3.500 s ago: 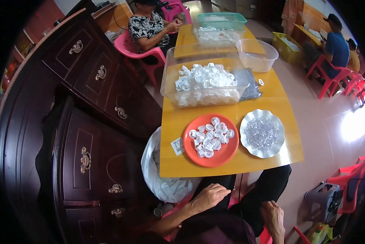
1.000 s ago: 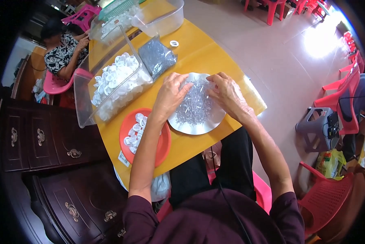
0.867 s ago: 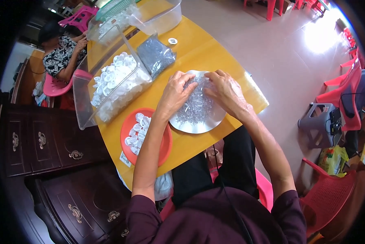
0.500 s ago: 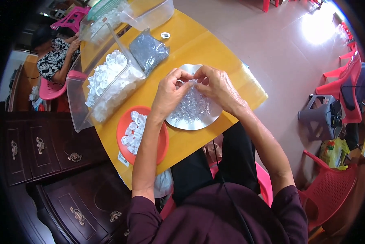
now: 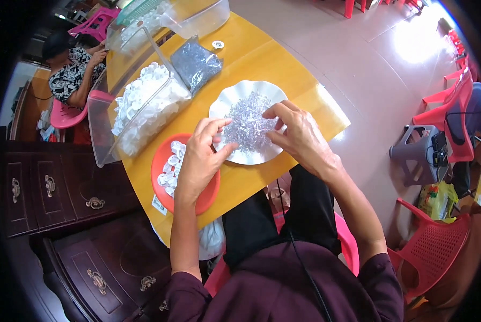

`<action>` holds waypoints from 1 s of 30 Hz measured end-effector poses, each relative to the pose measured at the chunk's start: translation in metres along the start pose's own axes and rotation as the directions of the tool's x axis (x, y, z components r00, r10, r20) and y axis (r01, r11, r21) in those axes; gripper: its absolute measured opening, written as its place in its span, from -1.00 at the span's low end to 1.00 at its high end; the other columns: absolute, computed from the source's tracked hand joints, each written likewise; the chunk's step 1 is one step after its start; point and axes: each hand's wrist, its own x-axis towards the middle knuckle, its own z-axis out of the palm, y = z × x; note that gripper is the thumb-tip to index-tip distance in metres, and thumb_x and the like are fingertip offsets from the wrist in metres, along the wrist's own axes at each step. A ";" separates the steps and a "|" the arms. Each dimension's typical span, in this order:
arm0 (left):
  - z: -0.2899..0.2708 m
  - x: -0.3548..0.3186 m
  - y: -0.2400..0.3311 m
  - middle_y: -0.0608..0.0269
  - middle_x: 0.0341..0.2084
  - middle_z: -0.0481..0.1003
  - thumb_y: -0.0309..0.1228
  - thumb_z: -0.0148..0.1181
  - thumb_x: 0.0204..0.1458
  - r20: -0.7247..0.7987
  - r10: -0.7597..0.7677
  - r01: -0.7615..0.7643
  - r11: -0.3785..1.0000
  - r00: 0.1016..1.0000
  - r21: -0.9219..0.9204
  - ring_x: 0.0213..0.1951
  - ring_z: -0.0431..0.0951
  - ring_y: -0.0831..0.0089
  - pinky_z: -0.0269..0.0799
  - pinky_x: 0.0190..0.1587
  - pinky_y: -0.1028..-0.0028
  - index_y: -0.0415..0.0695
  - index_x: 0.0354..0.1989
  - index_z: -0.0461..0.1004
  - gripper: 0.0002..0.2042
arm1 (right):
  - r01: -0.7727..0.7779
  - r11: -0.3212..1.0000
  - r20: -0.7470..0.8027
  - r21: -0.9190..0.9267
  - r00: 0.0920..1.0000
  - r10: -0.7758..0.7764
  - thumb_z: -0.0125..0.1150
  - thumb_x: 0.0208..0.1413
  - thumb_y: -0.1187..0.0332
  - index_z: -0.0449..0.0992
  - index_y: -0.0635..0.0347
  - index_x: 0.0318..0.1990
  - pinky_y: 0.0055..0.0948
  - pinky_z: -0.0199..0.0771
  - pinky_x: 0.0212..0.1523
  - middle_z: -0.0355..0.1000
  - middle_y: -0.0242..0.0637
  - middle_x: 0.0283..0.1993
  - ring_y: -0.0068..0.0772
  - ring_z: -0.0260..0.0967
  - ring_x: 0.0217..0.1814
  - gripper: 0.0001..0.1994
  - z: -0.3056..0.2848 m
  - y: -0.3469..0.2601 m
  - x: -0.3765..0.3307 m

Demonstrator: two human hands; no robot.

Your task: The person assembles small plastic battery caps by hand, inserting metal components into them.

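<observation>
My hands are sifting small clear glossy plastic bits (image 5: 248, 121) on a white scalloped plate (image 5: 235, 95). The yellow bench (image 5: 283, 64) is showing smooth laminate; the red plate (image 5: 160, 161) and clear tub (image 5: 103, 134) are looking like plastic.

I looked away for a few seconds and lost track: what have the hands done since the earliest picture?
Both hands came up from the lap onto the white plate of small clear pieces. The left hand now rests fingers spread at its near edge; the right hand picks among the pieces. The red plate of white caps and the clear bin stayed put.
</observation>
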 end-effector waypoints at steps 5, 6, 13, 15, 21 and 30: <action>0.010 -0.010 -0.004 0.18 -0.10 0.39 -0.53 0.42 -0.15 0.023 -0.117 0.110 0.976 0.993 0.188 -0.22 0.43 0.39 0.44 -0.15 0.44 -0.20 0.15 0.40 -0.41 | -0.005 0.997 0.026 -0.075 1.000 0.007 0.44 -0.19 0.53 0.26 0.25 0.12 -0.12 0.48 0.01 0.25 0.05 0.05 0.14 0.39 0.04 -0.35 0.009 -0.001 -0.012; 0.012 -0.011 -0.005 0.17 -0.11 0.40 -0.54 0.42 -0.16 0.018 -0.155 0.148 0.969 0.988 0.198 -0.22 0.43 0.39 0.44 -0.16 0.44 -0.20 0.15 0.39 -0.40 | 0.000 0.997 0.027 -0.073 1.000 0.002 0.44 -0.19 0.53 0.26 0.25 0.12 -0.12 0.48 0.01 0.25 0.05 0.05 0.14 0.39 0.04 -0.35 0.013 -0.001 -0.012; 0.031 -0.007 -0.011 0.17 -0.18 0.44 -0.63 0.37 -0.13 -0.036 -0.109 0.112 0.987 0.993 0.116 -0.27 0.50 0.44 0.49 -0.20 0.48 -0.20 0.08 0.46 -0.50 | -0.010 0.999 -0.050 -0.052 0.999 0.007 0.39 -0.11 0.51 0.34 0.23 0.07 -0.20 0.51 -0.07 0.33 -0.05 -0.05 -0.07 0.46 -0.11 -0.48 0.030 0.013 -0.008; 0.034 -0.005 -0.011 0.18 -0.18 0.45 -0.65 0.35 -0.12 -0.066 -0.066 0.070 0.995 0.996 0.065 -0.26 0.51 0.47 0.50 -0.20 0.50 -0.21 0.06 0.47 -0.53 | 0.021 0.999 -0.104 0.041 0.994 -0.017 0.34 -0.04 0.50 0.42 0.25 0.00 -0.30 0.53 -0.15 0.38 -0.12 -0.15 -0.25 0.50 -0.24 -0.61 0.038 0.014 -0.006; 0.041 0.010 -0.003 0.20 -0.16 0.46 -0.71 0.26 -0.04 -0.129 0.016 -0.026 0.997 0.992 -0.076 -0.19 0.52 0.49 0.52 -0.12 0.55 -0.22 0.01 0.50 -0.62 | 0.065 0.984 -0.163 0.169 0.986 -0.037 0.27 0.04 0.52 0.49 0.32 -0.13 -0.38 0.54 -0.21 0.44 -0.14 -0.24 -0.29 0.53 -0.24 -0.77 0.042 0.014 0.003; 0.037 0.009 -0.001 0.18 -0.04 0.47 -0.66 0.26 0.00 -0.171 0.125 -0.138 0.988 0.977 -0.065 -0.13 0.53 0.46 0.52 -0.09 0.52 -0.17 0.00 0.53 -0.65 | 0.019 0.985 -0.198 0.174 0.980 0.016 0.27 0.09 0.50 0.54 0.27 -0.13 -0.43 0.54 -0.22 0.54 -0.19 -0.30 -0.39 0.53 -0.24 -0.82 0.030 0.005 0.004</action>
